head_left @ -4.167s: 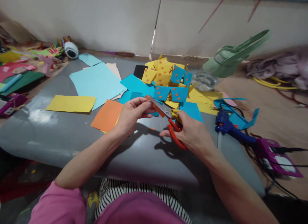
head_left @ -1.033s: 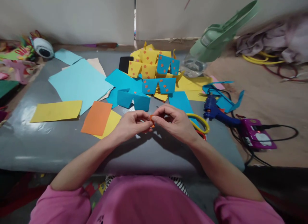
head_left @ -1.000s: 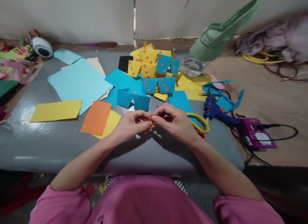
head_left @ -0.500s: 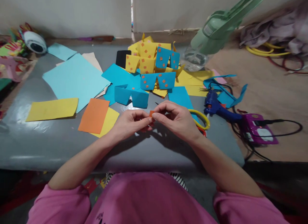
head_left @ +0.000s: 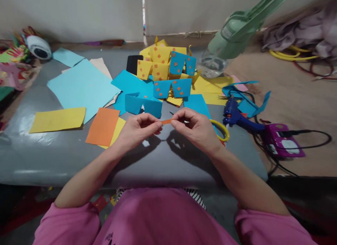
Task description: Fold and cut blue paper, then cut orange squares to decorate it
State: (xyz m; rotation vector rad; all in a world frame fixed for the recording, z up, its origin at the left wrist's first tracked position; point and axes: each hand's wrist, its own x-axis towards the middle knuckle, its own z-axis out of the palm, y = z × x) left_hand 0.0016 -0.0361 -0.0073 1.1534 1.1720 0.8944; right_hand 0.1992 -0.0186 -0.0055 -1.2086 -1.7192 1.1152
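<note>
A narrow orange paper strip (head_left: pixel 166 121) is stretched level between my two hands, above the grey table. My left hand (head_left: pixel 140 127) pinches its left end between thumb and forefinger. At the right end, my right hand (head_left: pixel 193 127) holds it in the same kind of pinch. Just beyond my fingers stands a plain blue paper glasses shape (head_left: pixel 143 104). Behind it is another blue pair (head_left: pixel 172 88) dotted with small orange squares. Yellow scissor handles (head_left: pixel 222 130) show partly from behind my right hand.
An orange sheet (head_left: pixel 102 126) overlaps a yellow one at left, near light-blue sheets (head_left: pixel 83 85) and a yellow strip (head_left: pixel 58 119). Yellow dotted paper glasses (head_left: pixel 152 69) stand at the back. A blue glue gun (head_left: pixel 238 117), purple power box (head_left: pixel 283 141) with cords and green spray bottle (head_left: pixel 229 36) are at right.
My hands have moved apart. The orange paper, a small folded-looking piece between my fingertips before, now shows as a longer strip stretched between them.
</note>
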